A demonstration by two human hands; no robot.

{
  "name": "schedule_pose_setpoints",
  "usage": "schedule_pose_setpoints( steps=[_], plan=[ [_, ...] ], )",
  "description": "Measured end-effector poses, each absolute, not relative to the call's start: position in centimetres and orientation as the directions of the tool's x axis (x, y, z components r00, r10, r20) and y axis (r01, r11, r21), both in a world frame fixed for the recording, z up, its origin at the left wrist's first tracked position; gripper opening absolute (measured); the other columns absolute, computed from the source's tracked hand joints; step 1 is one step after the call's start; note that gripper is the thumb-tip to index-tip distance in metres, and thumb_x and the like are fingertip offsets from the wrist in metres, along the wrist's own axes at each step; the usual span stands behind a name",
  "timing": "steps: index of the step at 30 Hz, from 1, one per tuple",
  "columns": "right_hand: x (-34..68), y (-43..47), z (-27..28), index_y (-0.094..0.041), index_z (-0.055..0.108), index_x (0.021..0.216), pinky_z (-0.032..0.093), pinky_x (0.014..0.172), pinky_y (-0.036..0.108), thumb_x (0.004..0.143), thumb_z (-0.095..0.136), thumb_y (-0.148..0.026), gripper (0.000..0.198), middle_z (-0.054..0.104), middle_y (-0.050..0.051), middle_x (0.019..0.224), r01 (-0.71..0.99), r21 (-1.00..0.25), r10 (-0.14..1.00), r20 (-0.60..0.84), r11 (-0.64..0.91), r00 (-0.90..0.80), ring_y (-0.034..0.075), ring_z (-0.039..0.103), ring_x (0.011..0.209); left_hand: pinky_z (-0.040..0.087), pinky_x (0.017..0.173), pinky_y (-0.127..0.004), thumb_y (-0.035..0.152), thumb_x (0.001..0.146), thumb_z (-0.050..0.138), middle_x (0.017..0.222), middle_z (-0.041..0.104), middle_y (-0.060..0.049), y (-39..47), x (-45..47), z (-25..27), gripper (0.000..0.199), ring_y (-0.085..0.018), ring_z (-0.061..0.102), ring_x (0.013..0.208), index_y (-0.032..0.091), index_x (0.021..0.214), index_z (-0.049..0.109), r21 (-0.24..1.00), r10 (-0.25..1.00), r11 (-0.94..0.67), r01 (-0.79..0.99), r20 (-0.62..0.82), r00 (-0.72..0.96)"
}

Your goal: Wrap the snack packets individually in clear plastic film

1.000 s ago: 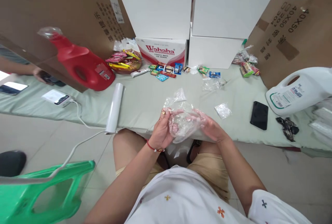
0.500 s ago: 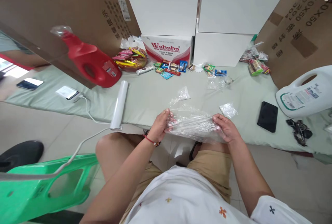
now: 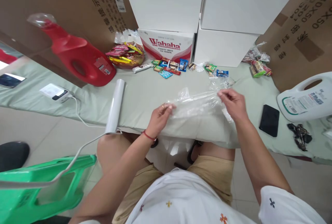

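A clear plastic bag [image 3: 195, 105] stretches between my two hands above the front part of the green cloth. My left hand [image 3: 160, 116] pinches its left end between thumb and finger. At the upper right corner, my right hand [image 3: 233, 103] grips the plastic with closed fingertips. Behind the bag, partly seen through it, lies a small folded clear packet [image 3: 184, 93]. Another white-clear packet [image 3: 228, 115] is mostly covered by my right hand. Small wrapped snacks [image 3: 171, 67] lie in a loose group farther back, before a Wahaha box [image 3: 167, 45].
To the left stand a red jug [image 3: 80, 57] and a white roll [image 3: 114, 106]; a cable [image 3: 80, 116] runs over the edge. A snack-filled bowl [image 3: 127, 56] sits behind. On the right are a black phone-like item [image 3: 269, 120], sunglasses [image 3: 299, 135] and a white detergent jug [image 3: 307, 96].
Both hands have lifted the crumpled plastic and drawn it out flatter. My right hand has moved up and to the right; the left has shifted slightly left.
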State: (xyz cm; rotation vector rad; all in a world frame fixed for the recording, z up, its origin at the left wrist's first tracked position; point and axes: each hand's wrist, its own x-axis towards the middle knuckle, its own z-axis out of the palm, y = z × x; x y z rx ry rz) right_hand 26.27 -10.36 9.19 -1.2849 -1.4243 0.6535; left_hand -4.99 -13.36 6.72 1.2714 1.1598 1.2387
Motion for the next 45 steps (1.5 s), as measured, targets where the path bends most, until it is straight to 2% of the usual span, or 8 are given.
schedule_pose_setpoints(
  steps=[3, 7, 11, 18, 26, 32, 36, 45],
  plan=[
    [26.8, -11.9, 12.6, -0.026, 0.077, 0.096, 0.051, 0.082, 0.038, 0.093, 0.072, -0.04, 0.015, 0.07, 0.005, 0.096, 0.593, -0.616, 0.728, 0.682, 0.518, 0.072, 0.021, 0.063, 0.09, 0.052, 0.099, -0.04, 0.046, 0.086, 0.075, 0.107, 0.077, -0.007, -11.7, -5.8, 8.3, 0.022, -0.024, 0.069, 0.098, 0.028, 0.097, 0.081, 0.925, 0.935, -0.354, 0.139, 0.352, 0.036],
    [28.5, -14.6, 11.7, -0.03, 0.077, 0.098, 0.051, 0.085, 0.041, 0.096, 0.069, -0.029, 0.009, 0.072, 0.005, 0.097, 0.653, -0.414, 0.714, 0.637, 0.634, -0.29, 0.022, 0.063, 0.092, 0.046, 0.108, -0.048, 0.042, 0.088, 0.067, 0.117, 0.079, -0.009, -11.2, -7.7, 6.3, 0.021, -0.028, 0.071, 0.108, 0.031, 0.101, 0.081, 0.791, 0.839, -0.497, 0.358, 0.332, 0.432],
    [29.5, -16.8, 5.7, -0.031, 0.078, 0.096, 0.051, 0.089, 0.045, 0.097, 0.064, -0.024, 0.016, 0.074, 0.006, 0.109, 0.692, -0.394, 0.769, 0.513, 0.605, -0.381, 0.025, 0.061, 0.102, 0.049, 0.106, -0.048, 0.042, 0.086, 0.066, 0.13, 0.074, -0.01, -12.1, -9.2, 3.2, 0.033, -0.031, 0.071, 0.115, 0.031, 0.115, 0.078, 0.78, 0.778, -0.481, 0.4, 0.169, 0.606],
    [28.6, -20.0, 1.1, -0.032, 0.08, 0.1, 0.051, 0.096, 0.05, 0.096, 0.064, -0.022, 0.019, 0.069, 0.008, 0.124, 0.717, -0.446, 0.815, 0.493, 0.536, -0.304, 0.028, 0.058, 0.113, 0.049, 0.104, -0.048, 0.052, 0.104, 0.033, 0.13, 0.072, -0.012, -11.8, -7.4, 2.6, 0.054, -0.03, 0.07, 0.108, 0.025, 0.108, 0.079, 0.841, 0.934, -0.243, 0.483, 0.069, 0.35],
    [27.8, -21.5, 0.6, -0.033, 0.077, 0.114, 0.053, 0.097, 0.051, 0.097, 0.063, -0.019, 0.026, 0.067, 0.009, 0.127, 0.709, -0.449, 0.822, 0.452, 0.545, -0.345, 0.029, 0.057, 0.117, 0.013, 0.124, -0.06, 0.033, 0.087, 0.07, 0.146, 0.06, -0.009, -10.3, -1.7, 3.5, 0.046, -0.037, 0.041, 0.144, 0.035, 0.133, 0.067, 0.555, 0.754, -0.645, 0.526, 0.349, 0.556],
    [25.5, -22.1, 0.3, -0.037, 0.075, 0.118, 0.038, 0.118, 0.062, 0.093, 0.069, -0.019, 0.031, 0.062, 0.005, 0.142, 0.725, -0.322, 0.779, 0.412, 0.609, -0.472, 0.031, 0.048, 0.136, 0.023, 0.12, -0.056, 0.028, 0.085, 0.067, 0.08, 0.066, -0.006, -7.5, 0.2, 1.6, 0.011, -0.03, 0.061, 0.109, 0.026, 0.075, 0.072, 0.641, 0.754, -0.602, 0.476, 0.261, 0.602],
    [25.2, -22.7, -0.7, -0.037, 0.079, 0.102, 0.043, 0.114, 0.056, 0.091, 0.069, -0.013, 0.028, 0.073, 0.002, 0.123, 0.723, -0.375, 0.794, 0.455, 0.581, -0.403, 0.028, 0.053, 0.128, 0.043, 0.096, -0.042, 0.037, 0.097, 0.051, 0.083, 0.068, -0.008, -6.9, -0.8, 1.0, 0.027, -0.026, 0.06, 0.09, 0.023, 0.083, 0.069, 0.622, 0.835, -0.521, 0.584, 0.232, 0.498],
    [26.8, -25.7, -1.2, -0.033, 0.077, 0.107, 0.046, 0.095, 0.043, 0.096, 0.063, -0.01, 0.029, 0.076, 0.003, 0.094, 0.785, -0.315, 0.796, 0.499, 0.534, -0.342, 0.024, 0.06, 0.103, 0.037, 0.07, -0.032, 0.038, 0.103, 0.043, 0.078, 0.064, -0.006, -4.9, -2.0, 0.6, 0.031, -0.023, 0.059, 0.076, 0.023, 0.085, 0.062, 0.607, 0.963, -0.268, 0.748, 0.186, 0.194]
  ],
)
